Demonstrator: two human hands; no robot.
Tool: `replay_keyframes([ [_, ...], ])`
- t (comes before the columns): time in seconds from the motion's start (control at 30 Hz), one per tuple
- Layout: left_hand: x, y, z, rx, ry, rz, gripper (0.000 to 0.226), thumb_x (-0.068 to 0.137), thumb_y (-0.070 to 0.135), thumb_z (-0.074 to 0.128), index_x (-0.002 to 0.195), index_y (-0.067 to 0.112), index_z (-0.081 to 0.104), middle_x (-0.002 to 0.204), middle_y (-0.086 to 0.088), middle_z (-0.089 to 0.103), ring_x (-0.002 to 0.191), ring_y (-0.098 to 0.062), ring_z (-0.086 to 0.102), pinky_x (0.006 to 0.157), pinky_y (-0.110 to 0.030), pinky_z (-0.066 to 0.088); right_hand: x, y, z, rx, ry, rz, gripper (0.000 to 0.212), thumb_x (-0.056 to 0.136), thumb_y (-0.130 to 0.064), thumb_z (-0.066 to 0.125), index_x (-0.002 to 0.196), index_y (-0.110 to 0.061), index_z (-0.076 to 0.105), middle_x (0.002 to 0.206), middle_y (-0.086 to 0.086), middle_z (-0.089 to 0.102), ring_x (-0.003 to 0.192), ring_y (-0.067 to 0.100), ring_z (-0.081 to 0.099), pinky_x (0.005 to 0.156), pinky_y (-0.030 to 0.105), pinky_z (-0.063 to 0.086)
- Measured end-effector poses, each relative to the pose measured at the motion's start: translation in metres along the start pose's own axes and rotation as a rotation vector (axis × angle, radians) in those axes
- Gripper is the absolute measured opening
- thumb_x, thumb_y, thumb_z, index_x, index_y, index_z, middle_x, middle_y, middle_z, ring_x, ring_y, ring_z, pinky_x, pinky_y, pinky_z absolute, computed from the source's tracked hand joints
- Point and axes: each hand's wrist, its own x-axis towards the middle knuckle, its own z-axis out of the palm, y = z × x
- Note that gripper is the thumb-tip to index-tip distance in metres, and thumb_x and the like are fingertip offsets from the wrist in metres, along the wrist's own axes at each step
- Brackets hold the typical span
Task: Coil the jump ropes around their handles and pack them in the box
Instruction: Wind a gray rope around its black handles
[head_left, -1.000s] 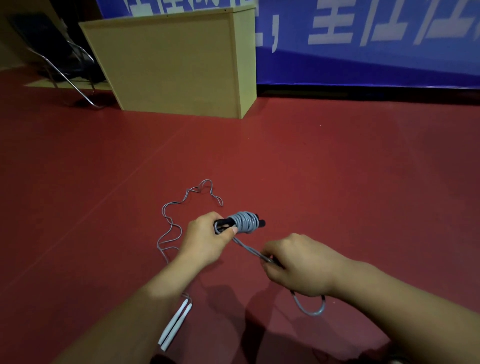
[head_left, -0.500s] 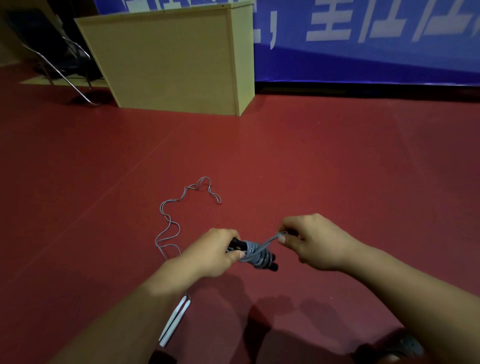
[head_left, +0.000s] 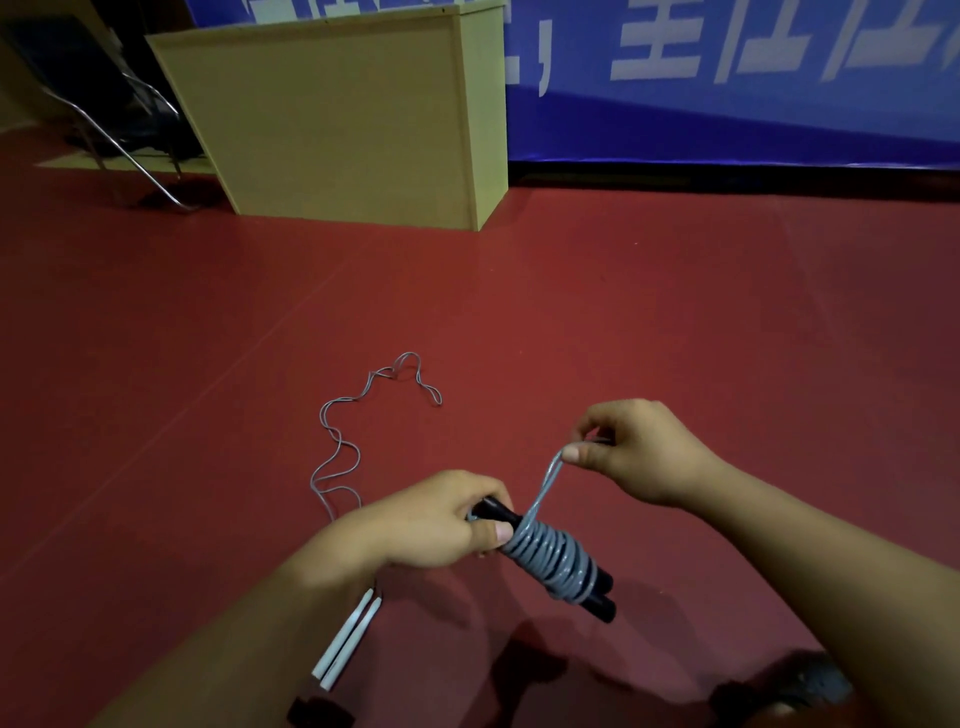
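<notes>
My left hand (head_left: 436, 519) grips the upper end of a pair of black jump rope handles (head_left: 597, 597), which slant down to the right. Grey rope (head_left: 550, 556) is coiled in many turns around them. The doubled free end of that rope (head_left: 545, 483) rises to my right hand (head_left: 639, 447), which pinches it between thumb and fingers above and right of the handles. A second jump rope lies on the red floor: its white handles (head_left: 345, 639) sit side by side under my left forearm, and its thin grey cord (head_left: 337, 452) snakes away in loose loops.
A tall yellow wooden box or cabinet (head_left: 353, 114) stands on the floor at the back. A folding chair (head_left: 104, 104) is behind it at the far left. A blue banner (head_left: 727, 78) runs along the back wall. A dark object (head_left: 779, 691) sits at the bottom right edge.
My right hand has carried the rope end from below the handles up over them, laying on more turns. The handle bundle has tilted downward to the right in my left hand.
</notes>
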Motion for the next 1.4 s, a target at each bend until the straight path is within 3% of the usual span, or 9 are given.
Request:
replay_keyframes([
  [0.2, -0.012, 0.018, -0.008, -0.330, -0.049, 0.185, 0.006, 0.090, 0.017, 0.059, 0.092, 0.011, 0.059, 0.073, 0.015, 0.058, 0.068, 0.001, 0.050, 0.067, -0.014, 0.039, -0.002, -0.005, -0.001, 0.528, -0.085, 0.221, 0.015, 0.081, -0.023, 0.077, 0.076, -0.010, 0.071, 0.052, -0.002, 0.057, 0.039, 0.009, 0.042, 0.036, 0.018, 0.030],
  [0.3, -0.014, 0.023, -0.011, -0.475, -0.041, 0.250, 0.016, 0.090, 0.023, 0.063, 0.094, 0.008, 0.059, 0.076, 0.007, 0.060, 0.071, -0.005, 0.052, 0.066, -0.017, 0.039, -0.001, -0.008, 0.003, 0.670, -0.100, 0.265, 0.014, 0.083, -0.021, 0.075, 0.079, -0.008, 0.071, 0.053, 0.000, 0.056, 0.042, 0.013, 0.038, 0.039, 0.018, 0.027],
  [0.47, -0.014, 0.025, -0.009, -0.736, 0.080, 0.283, 0.050, 0.074, 0.047, 0.079, 0.101, 0.009, 0.060, 0.078, 0.002, 0.065, 0.071, -0.009, 0.060, 0.066, -0.021, 0.044, -0.001, -0.015, 0.006, 0.796, -0.084, 0.176, 0.009, 0.084, 0.002, 0.068, 0.076, -0.001, 0.070, 0.066, 0.005, 0.068, 0.057, 0.012, 0.059, 0.050, 0.021, 0.048],
  [0.57, -0.013, 0.028, -0.007, -0.901, 0.215, 0.243, 0.046, 0.071, 0.040, 0.083, 0.099, 0.010, 0.061, 0.075, -0.001, 0.066, 0.069, -0.012, 0.062, 0.063, -0.021, 0.045, -0.001, -0.016, 0.013, 0.648, -0.031, 0.113, 0.028, 0.081, 0.011, 0.061, 0.064, -0.011, 0.060, 0.049, -0.007, 0.056, 0.041, -0.001, 0.045, 0.040, 0.015, 0.034],
  [0.67, -0.011, 0.033, -0.006, -0.985, 0.370, 0.183, 0.022, 0.082, 0.021, 0.068, 0.099, 0.008, 0.061, 0.071, -0.002, 0.065, 0.063, -0.011, 0.060, 0.057, -0.019, 0.043, 0.000, -0.020, 0.022, 0.586, -0.056, 0.129, 0.020, 0.093, -0.014, 0.063, 0.073, -0.010, 0.068, 0.053, -0.004, 0.058, 0.041, 0.005, 0.042, 0.043, 0.019, 0.034],
  [0.77, -0.008, 0.033, -0.006, -1.018, 0.480, 0.129, 0.023, 0.083, 0.021, 0.064, 0.101, 0.007, 0.060, 0.070, 0.001, 0.066, 0.063, -0.008, 0.060, 0.057, -0.018, 0.043, -0.001, -0.022, 0.030, 0.471, -0.103, 0.089, 0.025, 0.095, -0.026, 0.060, 0.081, -0.009, 0.071, 0.056, -0.004, 0.062, 0.043, 0.004, 0.045, 0.046, 0.018, 0.037],
  [1.13, 0.006, 0.021, -0.004, -0.796, 0.799, -0.085, 0.012, 0.097, 0.021, 0.057, 0.091, 0.013, 0.065, 0.070, 0.005, 0.067, 0.062, -0.006, 0.057, 0.057, -0.021, 0.040, -0.008, -0.044, 0.042, 0.183, -0.150, -0.060, 0.026, 0.096, -0.034, 0.056, 0.078, -0.017, 0.065, 0.064, -0.003, 0.066, 0.050, -0.002, 0.053, 0.053, 0.012, 0.037],
  [1.27, 0.012, 0.019, -0.001, -0.766, 0.867, -0.142, 0.016, 0.098, 0.024, 0.057, 0.087, 0.014, 0.063, 0.067, 0.005, 0.063, 0.058, -0.006, 0.054, 0.052, -0.016, 0.040, -0.010, -0.047, 0.044, 0.100, -0.153, -0.098, 0.025, 0.096, -0.037, 0.053, 0.079, -0.020, 0.060, 0.070, 0.000, 0.067, 0.063, 0.008, 0.057, 0.065, 0.029, 0.045],
  [1.4, 0.016, 0.012, 0.002, -0.629, 0.909, -0.165, 0.017, 0.097, 0.026, 0.059, 0.084, 0.014, 0.061, 0.067, 0.001, 0.060, 0.058, -0.010, 0.054, 0.052, -0.015, 0.042, -0.017, -0.052, 0.051, -0.004, -0.184, -0.159, 0.027, 0.097, -0.041, 0.045, 0.080, -0.020, 0.046, 0.079, 0.007, 0.064, 0.080, 0.034, 0.058, 0.068, 0.042, 0.045],
])
